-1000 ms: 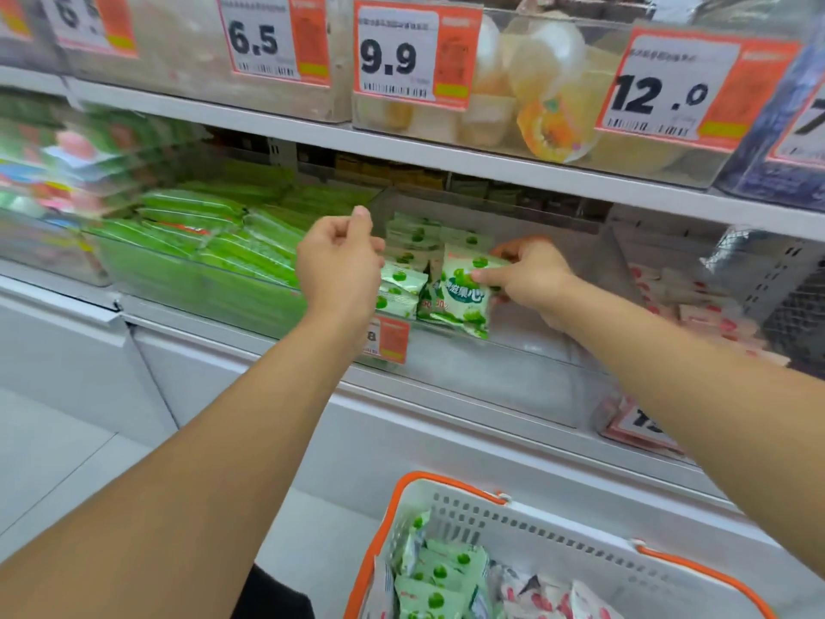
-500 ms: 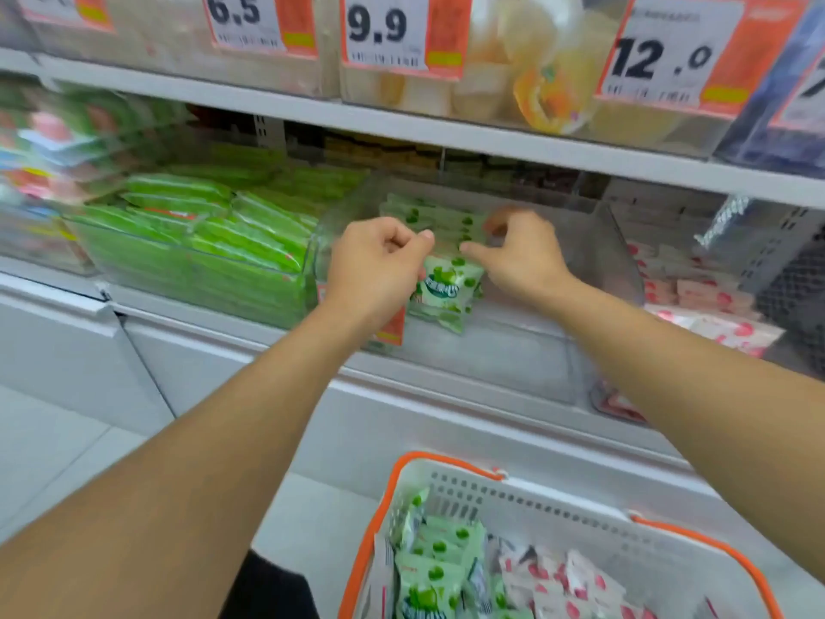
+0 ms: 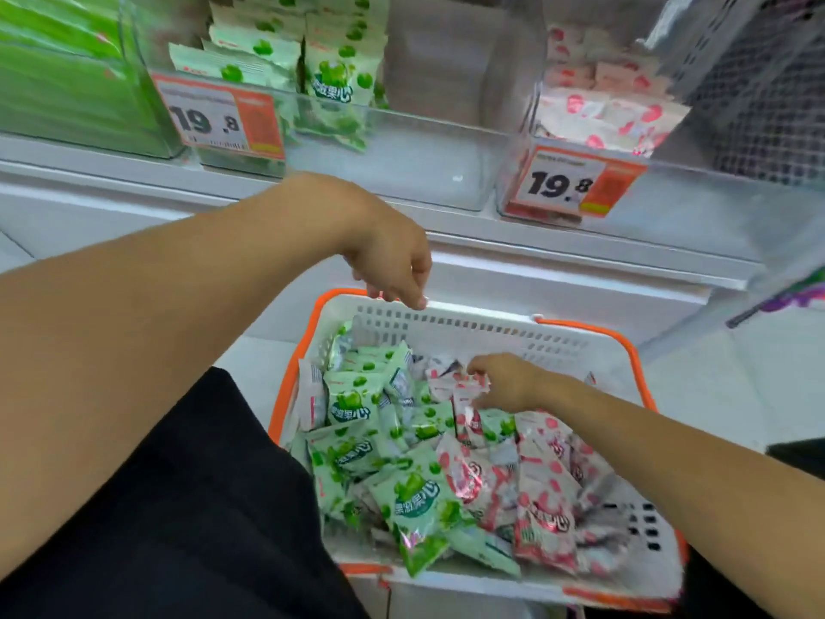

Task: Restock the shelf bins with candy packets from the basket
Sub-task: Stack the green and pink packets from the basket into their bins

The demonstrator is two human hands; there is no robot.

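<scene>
White orange-rimmed basket (image 3: pixel 451 326) heaped with green packets (image 3: pixel 413 495) and pink packets (image 3: pixel 542 498), clear shelf bins (image 3: pixel 402 163) seemingly part-filled

Left hand (image 3: pixel 393 261): withdrawn from clear bin (image 3: pixel 402 140), now above far rim of basket (image 3: pixel 451 323), fingers loosely curled, holding nothing.
Right hand (image 3: pixel 504 382): out of bin, now down in basket, fingers pinching pink packet (image 3: pixel 468 395).
Green packet (image 3: pixel 332 82): released, left standing in bin against stack.
View: tilted downward; basket now fills lower frame, upper shelf gone from sight.

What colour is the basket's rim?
Orange, on a white basket; clearest along the rim in the head view.
</scene>
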